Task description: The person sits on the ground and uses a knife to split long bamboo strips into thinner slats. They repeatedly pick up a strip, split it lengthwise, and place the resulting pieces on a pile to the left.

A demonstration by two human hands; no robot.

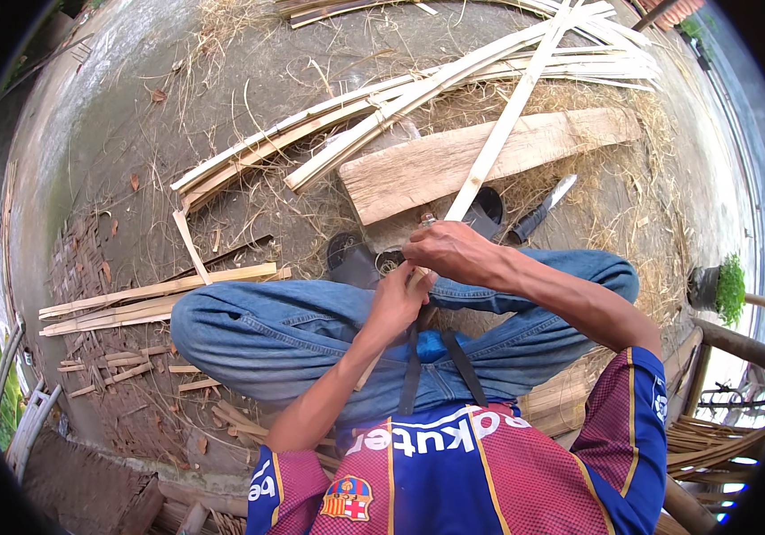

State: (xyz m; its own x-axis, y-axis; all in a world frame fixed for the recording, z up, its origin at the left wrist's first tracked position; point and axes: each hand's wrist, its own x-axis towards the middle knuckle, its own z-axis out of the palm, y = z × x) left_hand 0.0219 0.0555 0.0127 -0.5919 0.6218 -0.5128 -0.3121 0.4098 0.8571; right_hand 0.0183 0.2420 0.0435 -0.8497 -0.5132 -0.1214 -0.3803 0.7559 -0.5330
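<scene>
From the head view, the person sits cross-legged on the ground with both hands meeting just beyond the knees, and a long pale bamboo strip (pixel 498 134) is the thing they work on. Its long axis runs from the hands away to the far right, crossing over a rough wooden plank (pixel 489 156) and reaching toward the bundle of split bamboo (pixel 382 107) lying further off. The right hand (pixel 458 251) is the farther of the two and sits right at the near end of the strip, its grip pressed together around the strip where it comes down to the lap. The left hand (pixel 398 303) is nearer the body and just left of the right one, touching it or nearly so; its fingers are curled closed, apparently on the strip's near end, though what exactly they pinch is hidden between the hands. So the strip lies ahead and to the right of both grips, with all its free length on the far side. A knife (pixel 538 209) rests on the ground just right of the right hand, apart from it. More short strips (pixel 155 299) lie on the left.
</scene>
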